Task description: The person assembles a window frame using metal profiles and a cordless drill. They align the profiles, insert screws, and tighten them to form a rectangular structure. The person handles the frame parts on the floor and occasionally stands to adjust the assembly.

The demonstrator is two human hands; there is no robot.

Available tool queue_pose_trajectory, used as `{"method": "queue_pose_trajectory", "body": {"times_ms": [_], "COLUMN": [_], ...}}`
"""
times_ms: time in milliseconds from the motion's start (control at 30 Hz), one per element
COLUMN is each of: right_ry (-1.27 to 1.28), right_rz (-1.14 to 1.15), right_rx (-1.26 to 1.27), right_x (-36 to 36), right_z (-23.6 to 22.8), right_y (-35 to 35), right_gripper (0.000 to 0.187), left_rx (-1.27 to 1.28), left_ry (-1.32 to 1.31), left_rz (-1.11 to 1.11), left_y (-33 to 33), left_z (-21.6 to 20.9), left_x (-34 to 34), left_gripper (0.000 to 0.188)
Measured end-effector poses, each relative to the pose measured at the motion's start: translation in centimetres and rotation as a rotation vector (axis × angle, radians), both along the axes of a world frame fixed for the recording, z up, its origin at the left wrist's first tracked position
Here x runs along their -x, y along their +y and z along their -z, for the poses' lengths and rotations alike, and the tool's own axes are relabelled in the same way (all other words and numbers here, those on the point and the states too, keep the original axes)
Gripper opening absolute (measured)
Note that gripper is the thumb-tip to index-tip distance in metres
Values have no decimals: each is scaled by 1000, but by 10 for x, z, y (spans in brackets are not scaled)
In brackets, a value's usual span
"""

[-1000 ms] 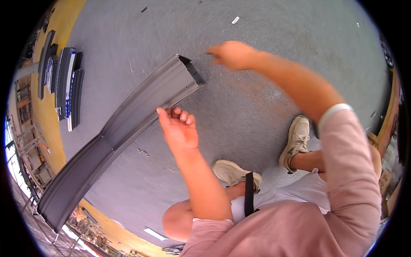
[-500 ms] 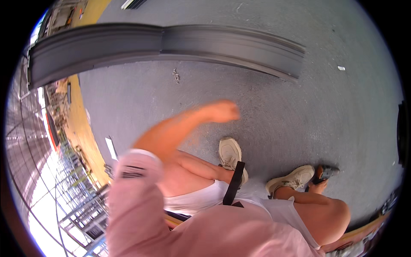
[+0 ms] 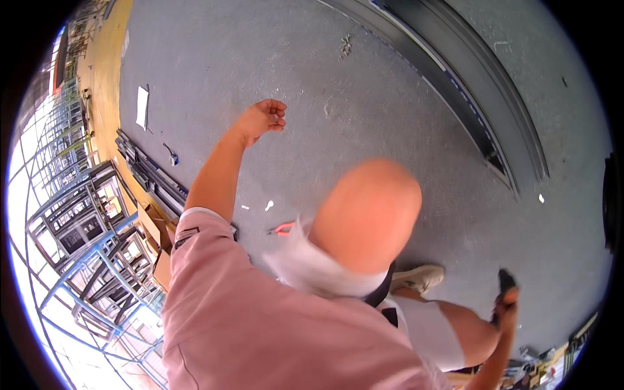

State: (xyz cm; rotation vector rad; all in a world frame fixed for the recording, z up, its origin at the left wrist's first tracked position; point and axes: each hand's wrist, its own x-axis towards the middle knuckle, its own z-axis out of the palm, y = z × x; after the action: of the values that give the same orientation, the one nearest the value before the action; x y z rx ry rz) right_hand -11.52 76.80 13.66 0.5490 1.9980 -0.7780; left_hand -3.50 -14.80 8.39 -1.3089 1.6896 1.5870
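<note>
A grey floor (image 3: 292,175) spreads beneath a person in a pink shirt (image 3: 292,331), one bare knee (image 3: 367,214) raised at center. Long dark metal beams (image 3: 487,71) stretch across the upper right, apart from both hands. Dark strips (image 3: 153,175) lie at left, beside a cardboard box (image 3: 153,227). The left hand (image 3: 261,119), fingers loosely curled, holds nothing above the floor. At lower right, the right hand (image 3: 510,300) grips a blurred dark hand tool (image 3: 506,281). Red-handled pliers (image 3: 284,228) lie left of the knee.

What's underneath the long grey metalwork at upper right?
Grey floor shows along both sides of the metalwork; whatever lies directly beneath it is covered and can't be seen.
</note>
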Motion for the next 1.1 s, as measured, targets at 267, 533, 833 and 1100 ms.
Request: {"method": "queue_pose_trajectory", "body": {"times_ms": [267,533,833,1100], "right_ry": [48,358,227,392], "right_rz": [-381,-685,-513,-645], "right_rx": [429,809,859,819], "right_x": [220,198,163,189], "right_z": [-158,-216,-198,-194], "right_y": [-182,-173,-103,-125], "right_gripper": [53,62,36,53], "left_rx": [97,-443,-789,-838], "left_ry": [394,369,504,412], "left_rz": [159,-248,-654,-647], "left_y": [147,426,546,544], "left_z": [-194,-251,-212,-194], "left_x": [97,120,124,141], "left_gripper": [20,21,21,20]}}
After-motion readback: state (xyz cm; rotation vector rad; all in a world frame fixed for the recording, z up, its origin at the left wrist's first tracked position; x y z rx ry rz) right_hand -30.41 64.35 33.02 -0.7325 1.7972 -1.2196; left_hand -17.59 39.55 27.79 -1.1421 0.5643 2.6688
